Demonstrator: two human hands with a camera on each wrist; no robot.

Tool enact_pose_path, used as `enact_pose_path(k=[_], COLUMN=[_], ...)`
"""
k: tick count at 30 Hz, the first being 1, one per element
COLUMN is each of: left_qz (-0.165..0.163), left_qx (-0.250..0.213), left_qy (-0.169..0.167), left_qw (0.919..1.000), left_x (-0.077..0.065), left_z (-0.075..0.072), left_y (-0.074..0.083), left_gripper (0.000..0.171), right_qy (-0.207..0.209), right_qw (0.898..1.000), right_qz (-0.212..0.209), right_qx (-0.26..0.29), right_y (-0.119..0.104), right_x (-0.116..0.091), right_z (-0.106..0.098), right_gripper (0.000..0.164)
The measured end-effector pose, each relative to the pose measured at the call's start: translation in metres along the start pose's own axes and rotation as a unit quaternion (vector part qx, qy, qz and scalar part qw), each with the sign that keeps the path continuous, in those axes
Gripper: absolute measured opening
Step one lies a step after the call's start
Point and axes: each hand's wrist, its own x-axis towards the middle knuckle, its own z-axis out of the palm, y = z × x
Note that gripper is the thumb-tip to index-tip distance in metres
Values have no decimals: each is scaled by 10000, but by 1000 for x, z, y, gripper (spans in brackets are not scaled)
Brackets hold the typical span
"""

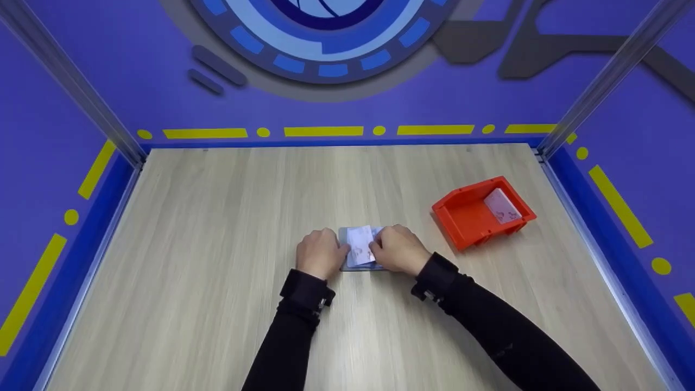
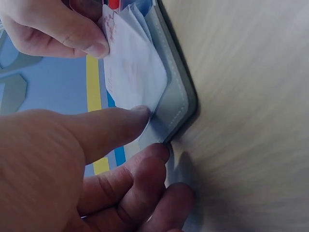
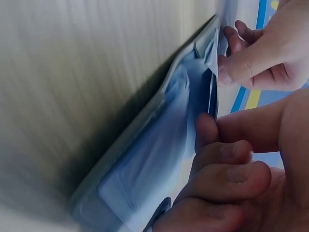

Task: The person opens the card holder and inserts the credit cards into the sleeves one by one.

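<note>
Grey stitched wallet (image 2: 176, 104) on the pale wood-grain counter (image 1: 217, 217), pinched at one edge by the left grip (image 1: 320, 253); white printed paper (image 1: 360, 245) clamped in the right grip (image 1: 402, 250). Best to square edges without creasing.

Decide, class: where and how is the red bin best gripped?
The red bin is probably best pinched by its near long wall, mid-rim, from above, with the right hand: its open top exposes that rim, and the pale card sits toward the right end.
</note>
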Motion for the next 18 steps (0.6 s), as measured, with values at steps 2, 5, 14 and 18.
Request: enact_pose_path(k=[2, 5, 14, 18], left_qz=[-9, -63, -8, -5], left_qx=[18, 1, -37, 13], left_qy=[23, 13, 111, 135], left_qw=[10000, 10000, 9999, 9999], left_x=[0, 0, -1, -2], left_z=[0, 0, 0, -1], left_y=[0, 0, 0, 1], left_gripper=[57, 57, 55, 51], right_qy=[18, -33, -415, -389], right_qw=[10000, 9999, 9976, 9970], right_qz=[-67, -128, -241, -367], right_qx=[6, 4, -492, -563], right_y=[-1, -3, -9, -9], right_x=[-1, -1, 1, 2], right_z=[1, 2, 4, 7], right_gripper=[44, 44, 37, 37])
